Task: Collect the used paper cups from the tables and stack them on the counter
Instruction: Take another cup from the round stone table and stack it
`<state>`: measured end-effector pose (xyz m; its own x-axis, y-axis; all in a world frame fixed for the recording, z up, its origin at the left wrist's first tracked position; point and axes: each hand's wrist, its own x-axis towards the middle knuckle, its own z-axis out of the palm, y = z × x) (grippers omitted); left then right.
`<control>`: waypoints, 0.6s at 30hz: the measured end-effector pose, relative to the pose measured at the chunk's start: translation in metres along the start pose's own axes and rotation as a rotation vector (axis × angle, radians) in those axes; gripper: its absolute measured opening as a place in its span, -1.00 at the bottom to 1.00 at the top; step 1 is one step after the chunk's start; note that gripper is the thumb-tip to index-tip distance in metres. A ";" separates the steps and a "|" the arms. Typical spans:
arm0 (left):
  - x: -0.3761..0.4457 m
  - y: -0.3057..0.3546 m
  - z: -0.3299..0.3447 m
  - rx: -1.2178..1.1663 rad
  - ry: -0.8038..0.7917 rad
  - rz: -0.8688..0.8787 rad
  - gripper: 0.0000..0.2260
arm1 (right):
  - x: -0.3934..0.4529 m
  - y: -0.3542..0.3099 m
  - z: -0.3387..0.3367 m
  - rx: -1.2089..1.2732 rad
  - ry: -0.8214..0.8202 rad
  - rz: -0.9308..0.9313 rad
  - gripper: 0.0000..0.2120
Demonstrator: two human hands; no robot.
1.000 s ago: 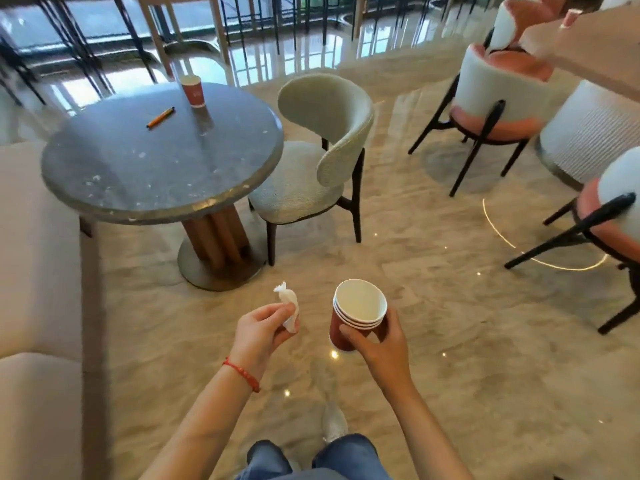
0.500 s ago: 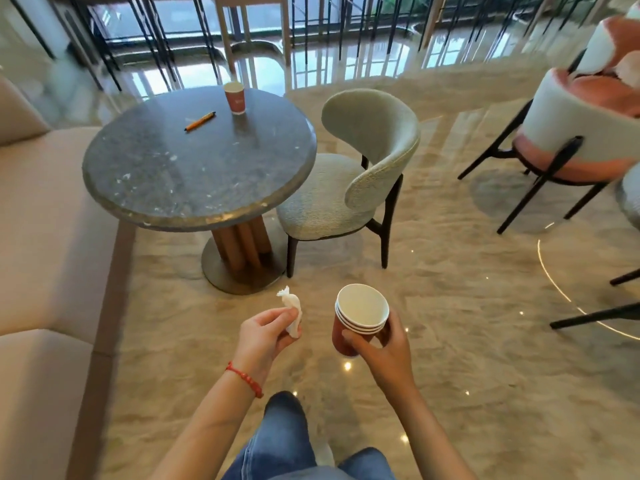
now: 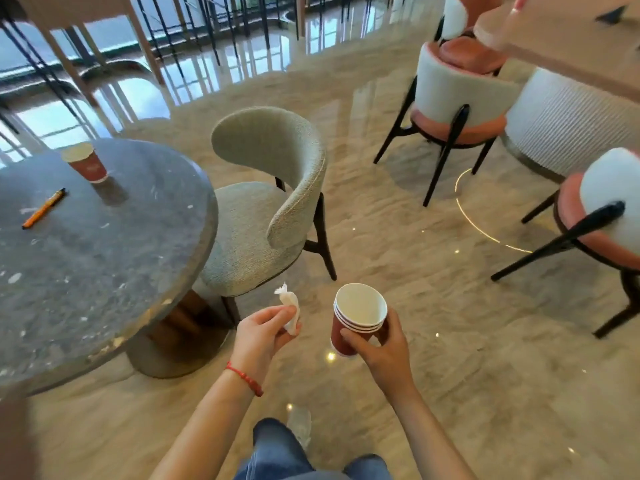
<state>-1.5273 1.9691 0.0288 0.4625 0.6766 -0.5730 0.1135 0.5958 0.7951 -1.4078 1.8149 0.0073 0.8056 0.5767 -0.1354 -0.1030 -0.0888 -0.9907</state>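
My right hand (image 3: 377, 351) grips a stack of three nested red paper cups (image 3: 356, 315), white inside, held upright at waist height over the floor. My left hand (image 3: 265, 332) pinches a crumpled white napkin (image 3: 289, 308) just left of the stack. One more red paper cup (image 3: 86, 162) stands upright on the far part of the round grey stone table (image 3: 104, 265) at the left, well beyond both hands.
An orange pen (image 3: 43, 208) lies on the table near the cup. A grey upholstered chair (image 3: 266, 199) stands against the table's right side. Pink and white chairs (image 3: 457, 98) and a ribbed white table base (image 3: 568, 123) stand at the right. Polished marble floor lies between.
The table and its cup have come much closer and shifted left in the view as I walked forward. Both hands keep the same hold on the napkin and the cup stack.
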 end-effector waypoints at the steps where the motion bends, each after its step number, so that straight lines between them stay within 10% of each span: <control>1: 0.011 0.007 0.007 0.018 -0.027 -0.008 -0.92 | 0.008 -0.002 -0.001 0.005 0.041 -0.002 -0.46; 18: 0.142 0.041 0.234 0.266 -0.292 -0.138 -0.93 | 0.155 -0.025 -0.122 0.017 0.468 0.046 -0.44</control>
<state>-1.2514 1.9883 0.0260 0.6524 0.4246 -0.6278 0.3975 0.5136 0.7604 -1.2089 1.8077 0.0129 0.9760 0.1441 -0.1633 -0.1514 -0.0900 -0.9844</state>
